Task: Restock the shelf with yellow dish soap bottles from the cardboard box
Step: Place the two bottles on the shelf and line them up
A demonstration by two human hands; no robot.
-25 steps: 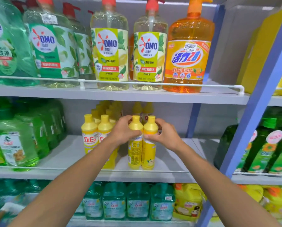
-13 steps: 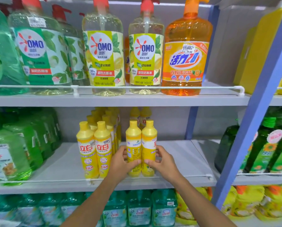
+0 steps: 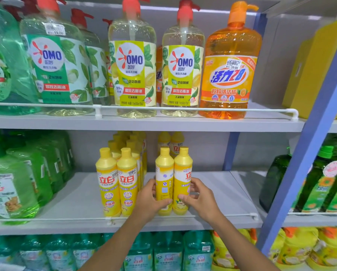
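Fingers (image 3: 151,185) of the left hand (image 3: 147,201) are curling round the lower body of the left yellow bottle (image 3: 164,173), thumb lying across its front. The right hand (image 3: 202,198) is gripping the right yellow bottle (image 3: 183,171) likewise. Both bottles are standing upright and touching each other on the middle shelf (image 3: 218,184), just behind the white front rail (image 3: 66,219). A rear pair (image 3: 164,140) is standing behind them, and a gap is separating them from the neighbouring double row (image 3: 116,180). The cardboard box is lying outside the view.

Assessment: the pair is being squared up at the shelf front. The left bottle is showing its back label and the right one only part of its front, so both are needing a turn to match the neighbours.

Recommendation: twist low on the body with bases flat, then close the gap leftward without knocking the neighbours.
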